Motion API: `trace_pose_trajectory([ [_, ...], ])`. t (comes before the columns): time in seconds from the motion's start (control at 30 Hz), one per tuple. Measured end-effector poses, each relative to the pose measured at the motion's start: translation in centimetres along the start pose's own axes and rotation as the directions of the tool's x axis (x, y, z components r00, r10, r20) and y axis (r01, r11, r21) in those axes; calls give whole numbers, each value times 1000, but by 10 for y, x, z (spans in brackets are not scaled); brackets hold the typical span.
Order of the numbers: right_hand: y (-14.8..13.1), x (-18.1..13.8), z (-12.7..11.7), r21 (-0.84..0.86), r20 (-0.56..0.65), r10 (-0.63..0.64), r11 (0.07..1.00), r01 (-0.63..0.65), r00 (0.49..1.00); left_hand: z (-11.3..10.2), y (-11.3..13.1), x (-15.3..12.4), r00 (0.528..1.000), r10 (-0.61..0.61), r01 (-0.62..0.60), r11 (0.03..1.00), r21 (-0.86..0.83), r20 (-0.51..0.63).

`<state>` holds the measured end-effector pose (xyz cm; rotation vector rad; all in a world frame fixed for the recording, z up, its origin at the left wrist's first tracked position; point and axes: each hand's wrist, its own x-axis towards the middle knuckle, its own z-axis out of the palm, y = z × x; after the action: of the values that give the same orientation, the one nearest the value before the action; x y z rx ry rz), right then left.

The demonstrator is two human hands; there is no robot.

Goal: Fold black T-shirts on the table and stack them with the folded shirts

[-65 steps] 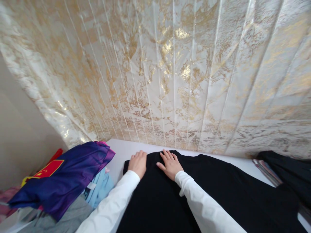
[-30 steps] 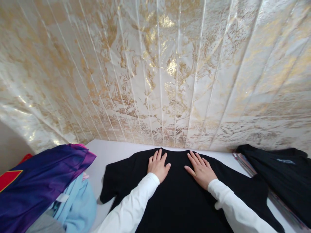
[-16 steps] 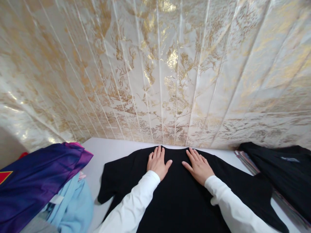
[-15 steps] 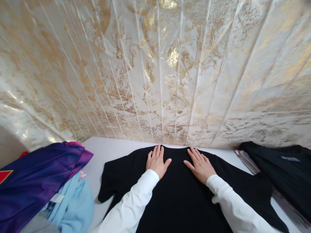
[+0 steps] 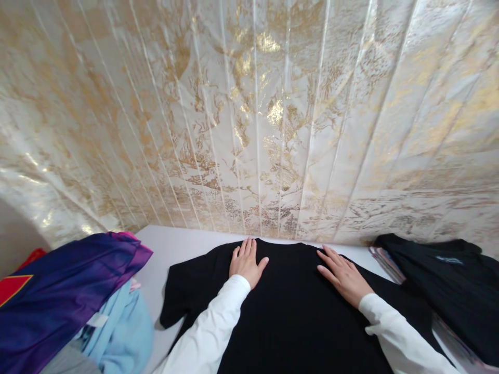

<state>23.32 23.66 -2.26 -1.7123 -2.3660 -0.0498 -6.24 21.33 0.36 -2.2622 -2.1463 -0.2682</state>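
A black T-shirt lies spread out before me, its neckline at the far side and its lower part running out of view at the bottom. My left hand rests flat on it near the left shoulder, just beside the collar, with the thumb out to the side. On the right shoulder of the shirt, my right hand lies with fingers stretched out. Neither hand grips the cloth. The shirt's left sleeve points outward, while my right forearm partly covers the other sleeve.
The white table meets a wall covered in gold-patterned sheeting. At left, a purple garment lies over a light blue one. To the right stands a stack of folded clothes with a black shirt on top.
My right hand has slid to the right along the shirt's shoulder, away from the collar. My left hand has shifted only slightly left. The view has tilted a little upward.
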Motion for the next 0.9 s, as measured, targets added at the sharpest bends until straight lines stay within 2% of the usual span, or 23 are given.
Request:
trace_pose_trajectory([
  [0.17,29,-9,-6,-25,47,31,999,-30,998,2,-2,2,1000,4,-4,1000,12,-11],
  [0.53,18,-11,-11,-69,34,38,997,-35,999,-1,3,2,1000,12,-13,999,30,6],
  [0.67,17,-10,-16,-73,88,82,994,-76,993,-15,7,3,996,55,-57,998,22,66],
  [0.77,7,-20,-29,-67,133,79,995,-70,988,-35,13,-21,989,124,-125,992,11,77],
  [0.83,-5,-36,-38,-28,109,-13,999,16,994,-45,15,-56,973,216,-216,976,-14,79],
  [0.9,-16,-61,-42,21,66,-115,993,114,991,-48,13,-102,933,350,-344,936,-75,86],
])
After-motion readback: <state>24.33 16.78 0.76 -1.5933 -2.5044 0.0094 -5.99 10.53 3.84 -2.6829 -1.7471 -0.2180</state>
